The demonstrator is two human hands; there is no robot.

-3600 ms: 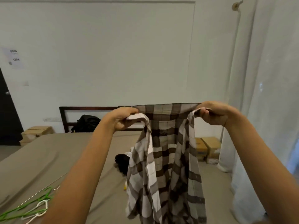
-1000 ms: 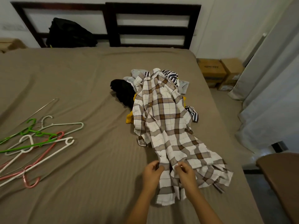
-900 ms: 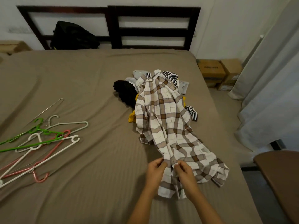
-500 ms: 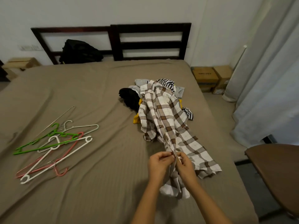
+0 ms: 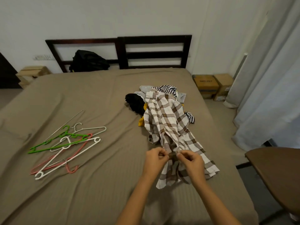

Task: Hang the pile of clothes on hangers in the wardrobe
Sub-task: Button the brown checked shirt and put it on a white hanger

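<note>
A brown and white plaid shirt (image 5: 168,120) lies stretched down the brown bed (image 5: 97,98), its collar resting on a small pile of clothes (image 5: 164,91). My left hand (image 5: 155,159) pinches the shirt's left front edge. My right hand (image 5: 191,160) pinches the right front edge, a short gap away. Both hands sit near the lower part of the shirt front. Several plastic hangers (image 5: 65,146), green, white and pink, lie in a loose heap on the left side of the bed.
A black bag (image 5: 89,60) leans against the dark headboard (image 5: 154,52). Cardboard boxes (image 5: 212,86) stand on the floor right of the bed, next to white curtains (image 5: 267,78). A brown table edge (image 5: 276,174) juts in at the lower right.
The shirt went from held up in the air to lying on the bed. My hands, which were close together on its front, have now drawn the two front edges slightly apart.
</note>
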